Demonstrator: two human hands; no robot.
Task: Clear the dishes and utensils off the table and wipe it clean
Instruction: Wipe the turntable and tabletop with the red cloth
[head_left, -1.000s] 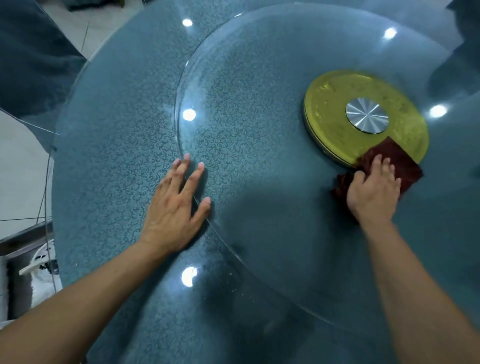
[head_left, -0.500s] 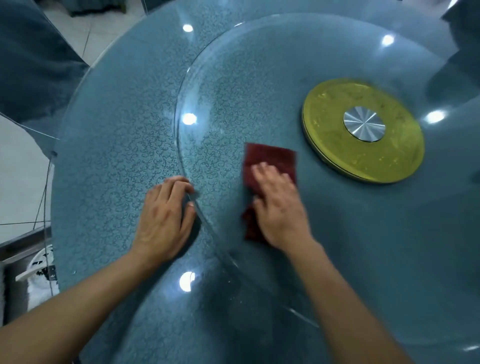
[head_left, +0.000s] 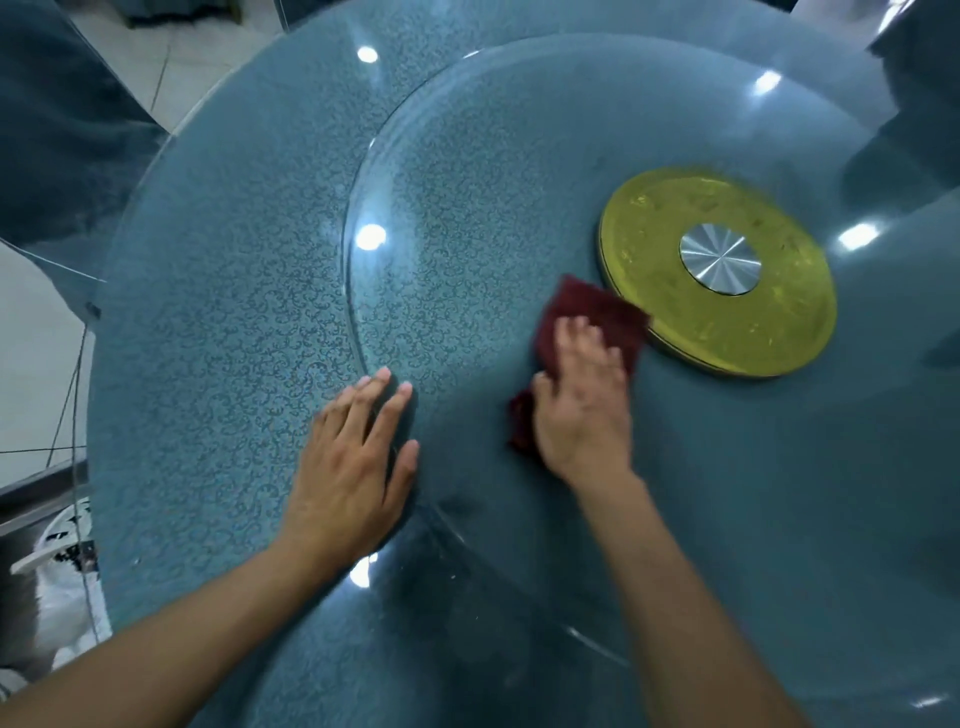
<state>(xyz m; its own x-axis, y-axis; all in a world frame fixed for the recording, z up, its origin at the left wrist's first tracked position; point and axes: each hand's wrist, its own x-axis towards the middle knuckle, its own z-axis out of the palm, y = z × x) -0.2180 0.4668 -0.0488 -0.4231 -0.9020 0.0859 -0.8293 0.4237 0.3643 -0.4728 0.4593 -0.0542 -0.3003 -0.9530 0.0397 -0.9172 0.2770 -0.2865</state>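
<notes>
Flat, the left hand (head_left: 353, 467) presses the glass turntable (head_left: 467, 208); the right hand (head_left: 582, 405) presses a maroon cloth (head_left: 592, 312).

Dark red cloth (head_left: 597, 312), teal scroll-patterned table (head_left: 218, 332), yellow-gold disc (head_left: 779, 332).

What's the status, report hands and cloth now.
Left hand flat on turntable rim. Right hand pressing red cloth on glass, beside gold hub. No dishes in view.
</notes>
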